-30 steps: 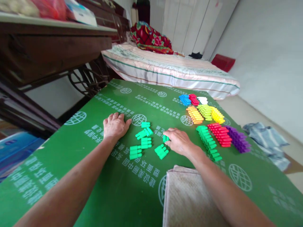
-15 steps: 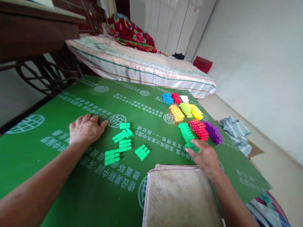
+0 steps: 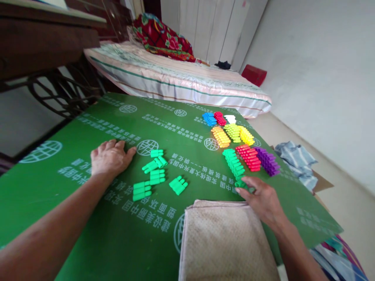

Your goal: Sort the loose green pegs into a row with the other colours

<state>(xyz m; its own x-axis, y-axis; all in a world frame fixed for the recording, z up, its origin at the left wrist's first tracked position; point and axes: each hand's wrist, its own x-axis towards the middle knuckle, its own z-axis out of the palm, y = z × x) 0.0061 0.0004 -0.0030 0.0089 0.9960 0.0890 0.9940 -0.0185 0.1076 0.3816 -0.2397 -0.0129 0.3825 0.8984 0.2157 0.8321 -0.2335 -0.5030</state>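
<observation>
My left hand (image 3: 110, 158) lies flat on the green board (image 3: 111, 222), fingers spread, holding nothing. Just right of it are several loose green bullet-shaped toy blocks, joined in small clusters, such as one green block (image 3: 178, 185) lying apart from the others. My right hand (image 3: 262, 197) is at the near end of a green block row (image 3: 233, 162), with thumb and index finger apart around the last piece. Whether the fingertips touch that piece is hard to tell. Beside this row stand a red block row (image 3: 248, 157) and a purple block row (image 3: 267, 161).
Farther back are orange blocks (image 3: 220, 136), lime blocks (image 3: 232, 132), yellow blocks (image 3: 246, 135), blue blocks (image 3: 209, 119), dark red blocks (image 3: 219, 118) and white blocks (image 3: 230, 119). A folded beige cloth (image 3: 225, 242) lies at the near edge. Beyond the board is a bed (image 3: 181, 84).
My right hand has drawn back slightly from the green row's near end, its fingers loosened. The left hand rests as before. The whole view has shifted a little.
</observation>
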